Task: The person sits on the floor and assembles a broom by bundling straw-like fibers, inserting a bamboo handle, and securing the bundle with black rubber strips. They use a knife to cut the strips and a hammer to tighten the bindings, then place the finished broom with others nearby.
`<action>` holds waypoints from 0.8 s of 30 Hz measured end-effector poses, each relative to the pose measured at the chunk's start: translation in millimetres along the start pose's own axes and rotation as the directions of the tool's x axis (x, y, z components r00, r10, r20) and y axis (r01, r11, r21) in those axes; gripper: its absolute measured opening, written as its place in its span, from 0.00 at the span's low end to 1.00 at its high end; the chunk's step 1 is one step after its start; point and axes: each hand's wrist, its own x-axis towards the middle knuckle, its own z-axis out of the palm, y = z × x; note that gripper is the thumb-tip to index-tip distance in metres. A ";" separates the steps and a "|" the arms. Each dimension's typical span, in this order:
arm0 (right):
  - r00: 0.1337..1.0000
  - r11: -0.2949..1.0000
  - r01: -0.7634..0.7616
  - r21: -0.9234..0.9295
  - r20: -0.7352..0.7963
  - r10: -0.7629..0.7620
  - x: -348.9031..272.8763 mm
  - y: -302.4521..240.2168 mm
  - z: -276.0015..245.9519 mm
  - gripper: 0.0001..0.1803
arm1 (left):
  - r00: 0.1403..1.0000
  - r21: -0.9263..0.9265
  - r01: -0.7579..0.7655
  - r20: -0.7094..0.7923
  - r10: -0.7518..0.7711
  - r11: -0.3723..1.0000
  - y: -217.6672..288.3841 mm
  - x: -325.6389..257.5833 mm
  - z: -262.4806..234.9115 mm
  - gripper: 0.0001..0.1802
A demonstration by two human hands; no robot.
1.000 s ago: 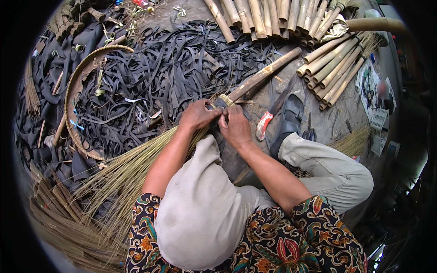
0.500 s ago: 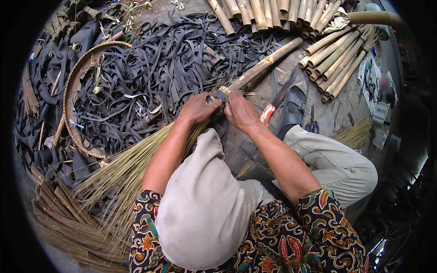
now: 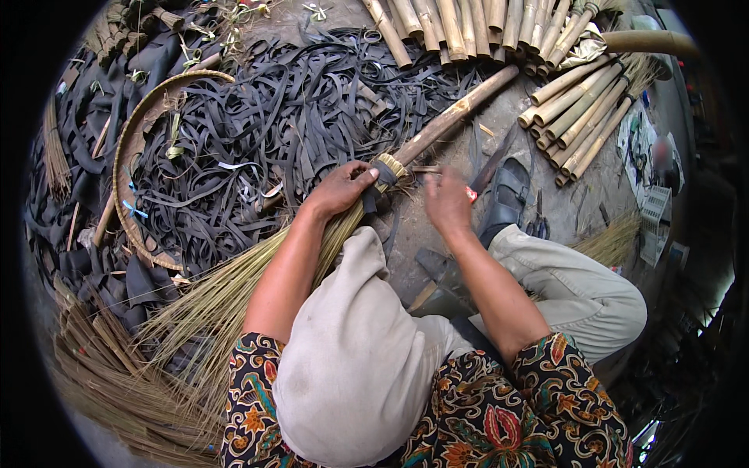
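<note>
1. A pale crumpled wrapper (image 3: 583,51) lies among the bamboo poles (image 3: 581,109), top right.
2. My left hand (image 3: 343,187) is clamped round the broom (image 3: 367,195) at its dark binding (across my knee).
3. My right hand (image 3: 449,201) hovers just beside, fingers loosely together, empty.

- The left hand (image 3: 343,187) wraps the broom (image 3: 257,273) neck, so the binding under its palm is hidden.
- The right hand (image 3: 446,199) covers whatever it touches; a red bit at its edge is too small to tell.
- The knee (image 3: 351,343) hides the broom's near side and part of a dark strip below the binding.
- The bamboo poles (image 3: 468,23) run off the top edge.
- The straw (image 3: 117,398) is cut off at the lower-left rim.
- Papers (image 3: 647,148) on the right are bent and blurred; nothing legible.
- The sandal (image 3: 507,191) hides its foot.
</note>
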 end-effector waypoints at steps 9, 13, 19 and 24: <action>0.885 0.886 -0.463 0.016 -0.041 0.463 24.5 112.9 39.0 0.38 | 0.998 -0.039 0.046 0.033 -0.044 0.998 16.2 -6.1 -3.1 0.32; 0.852 0.766 -0.487 0.420 0.034 0.523 29.9 124.4 41.9 0.24 | 0.993 0.445 0.036 -0.115 0.017 0.895 43.8 -20.5 12.1 0.37; 0.937 0.851 -0.339 0.402 0.222 0.268 -5.9 103.2 -21.7 0.19 | 0.977 0.661 0.187 -0.203 -0.066 0.726 72.6 -22.6 30.0 0.38; 0.887 0.879 -0.390 0.275 0.368 0.279 -23.8 56.2 -33.3 0.24 | 0.970 0.680 0.223 -0.226 -0.089 0.698 74.4 -21.4 29.0 0.38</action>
